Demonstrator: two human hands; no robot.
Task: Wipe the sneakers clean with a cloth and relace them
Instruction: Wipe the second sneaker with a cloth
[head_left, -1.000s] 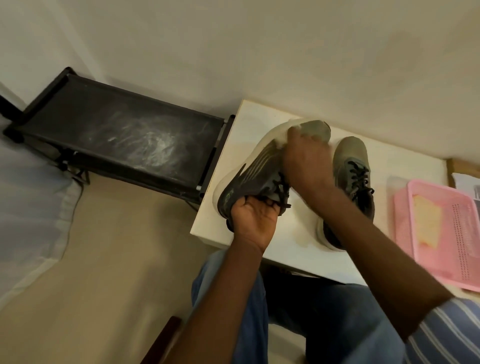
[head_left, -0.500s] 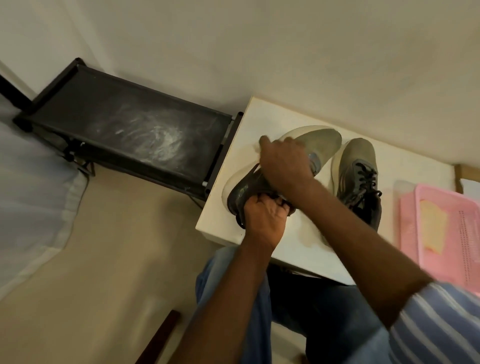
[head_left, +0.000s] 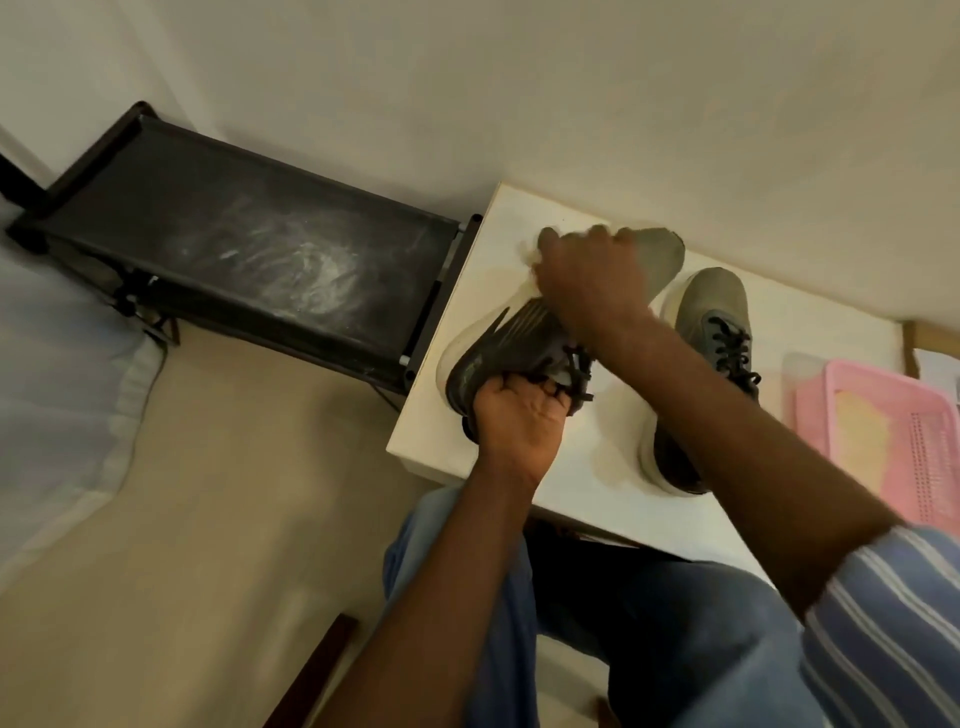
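A dark grey sneaker (head_left: 506, 340) with a white sole is tipped on its side at the left end of the white table (head_left: 592, 447). My left hand (head_left: 519, 415) grips its collar by the black laces. My right hand (head_left: 592, 275) curls over its upper side near the toe. A pale bit of cloth (head_left: 532, 255) peeks out, blurred, past the fingertips. The second sneaker (head_left: 714, 306) stands upright on the table to the right, laced, with my right forearm across its heel.
A pink plastic basket (head_left: 883, 415) with something yellow inside sits at the table's right. A dusty black low rack (head_left: 234, 244) butts against the table's left edge. A pale bed sheet (head_left: 52, 364) fills the far left. My blue-trousered knees are under the table's front edge.
My right hand slid back along the tipped sneaker's side and then toward the toe again. My left hand has kept its hold at the collar.
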